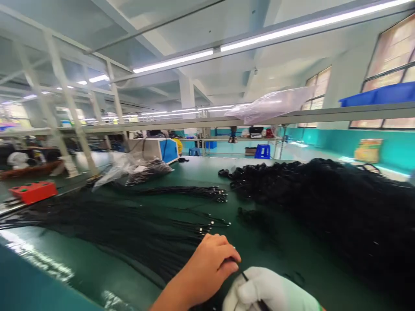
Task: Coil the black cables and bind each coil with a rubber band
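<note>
My left hand (212, 263) is bare, its fingers curled and pinched around a black cable whose tip they mostly hide. Close beside it at the bottom edge, my right hand (269, 289) wears a white glove and is closed on the same black cable (244, 276), a short piece of which shows between the two hands. Under and left of my left hand lies a broad spread of long black cables (129, 237). Another bundle of black cables (181, 190), with small shiny ends, lies farther back.
A large heap of coiled black cables (324, 203) covers the table's right side. At the back left are a clear plastic bag (142, 170) and a blue and white machine (162, 149). A red box with buttons (34, 192) sits far left. An overhead shelf (181, 125) crosses above the table.
</note>
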Demonstrator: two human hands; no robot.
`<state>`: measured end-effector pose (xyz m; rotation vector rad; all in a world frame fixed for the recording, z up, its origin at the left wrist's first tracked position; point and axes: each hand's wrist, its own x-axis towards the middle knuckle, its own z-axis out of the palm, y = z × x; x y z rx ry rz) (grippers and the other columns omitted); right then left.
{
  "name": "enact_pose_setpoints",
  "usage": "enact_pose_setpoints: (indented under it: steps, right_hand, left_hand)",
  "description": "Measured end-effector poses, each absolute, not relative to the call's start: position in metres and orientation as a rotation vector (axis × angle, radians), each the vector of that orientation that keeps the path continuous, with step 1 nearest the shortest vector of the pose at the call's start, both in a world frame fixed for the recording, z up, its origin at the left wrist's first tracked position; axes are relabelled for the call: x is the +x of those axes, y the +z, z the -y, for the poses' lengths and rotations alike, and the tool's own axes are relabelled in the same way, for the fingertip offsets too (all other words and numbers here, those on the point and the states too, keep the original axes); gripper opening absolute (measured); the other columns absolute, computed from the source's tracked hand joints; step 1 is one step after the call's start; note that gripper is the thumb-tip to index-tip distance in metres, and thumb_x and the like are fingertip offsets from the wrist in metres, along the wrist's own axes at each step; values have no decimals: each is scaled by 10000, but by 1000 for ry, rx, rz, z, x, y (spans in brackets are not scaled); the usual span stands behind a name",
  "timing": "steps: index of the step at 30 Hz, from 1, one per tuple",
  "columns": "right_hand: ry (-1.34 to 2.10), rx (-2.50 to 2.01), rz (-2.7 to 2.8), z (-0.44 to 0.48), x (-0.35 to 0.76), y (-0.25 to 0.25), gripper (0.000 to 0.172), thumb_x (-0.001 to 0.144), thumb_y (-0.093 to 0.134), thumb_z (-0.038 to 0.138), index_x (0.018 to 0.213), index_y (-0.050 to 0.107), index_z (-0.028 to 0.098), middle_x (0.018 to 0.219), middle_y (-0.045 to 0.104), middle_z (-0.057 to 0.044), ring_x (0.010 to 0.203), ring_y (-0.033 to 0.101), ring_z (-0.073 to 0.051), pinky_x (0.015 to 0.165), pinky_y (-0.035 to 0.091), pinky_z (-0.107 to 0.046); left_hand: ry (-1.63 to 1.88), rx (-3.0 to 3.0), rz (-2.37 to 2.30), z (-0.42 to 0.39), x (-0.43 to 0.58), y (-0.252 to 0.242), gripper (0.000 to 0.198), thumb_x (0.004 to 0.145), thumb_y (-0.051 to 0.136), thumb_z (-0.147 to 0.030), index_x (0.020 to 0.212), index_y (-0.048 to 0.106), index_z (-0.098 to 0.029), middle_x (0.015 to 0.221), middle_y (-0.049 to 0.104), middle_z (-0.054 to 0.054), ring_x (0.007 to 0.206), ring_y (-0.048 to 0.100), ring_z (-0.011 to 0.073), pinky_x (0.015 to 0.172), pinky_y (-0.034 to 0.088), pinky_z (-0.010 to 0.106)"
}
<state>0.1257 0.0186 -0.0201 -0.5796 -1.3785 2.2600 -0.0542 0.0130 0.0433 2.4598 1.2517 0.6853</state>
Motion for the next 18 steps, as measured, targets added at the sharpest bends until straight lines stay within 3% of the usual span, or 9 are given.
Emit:
enact_pose_setpoints:
  steps: [5,9,12,15,18]
  right_hand:
    - [2401,-462,1132,-33,131,-40,415,726,549,346,900,689,-3,786,698,-145,658,643,-152,568,427,-200]
    - [2339,-300,1134,-36,133,-38,422,651,663,298,909,677,-36,732,688,-133,636,637,-139,607,444,-211]
    - [2284,-233,1068,-37,143,-28,431,666,693,392,871,658,14,745,683,-129,649,642,-165,604,450,-249]
    - [2175,-131,875,-42,166,-6,427,663,724,449,903,578,127,708,625,-26,584,575,-135,575,443,-277]
    - [2054,17,654,-51,186,17,293,710,727,314,770,476,175,619,428,68,521,400,-65,517,351,-200]
  left_hand:
    - [689,2395,-1049,-35,-34,56,203,804,551,-120,762,709,-241,812,619,-14,833,554,145,839,382,264]
    - [761,2431,-1031,-55,-20,53,179,812,555,-161,797,714,-241,843,622,2,885,549,167,850,392,275]
    - [693,2492,-1057,-65,-15,35,240,878,475,-213,938,702,-264,903,660,11,893,573,176,830,419,278]
    - [677,2552,-1298,-62,-19,6,289,918,396,-245,934,684,-255,869,694,15,793,620,176,724,460,252]
    - [811,2660,-1485,-40,-25,-20,234,885,456,-254,861,687,-285,836,707,9,724,650,171,663,478,217]
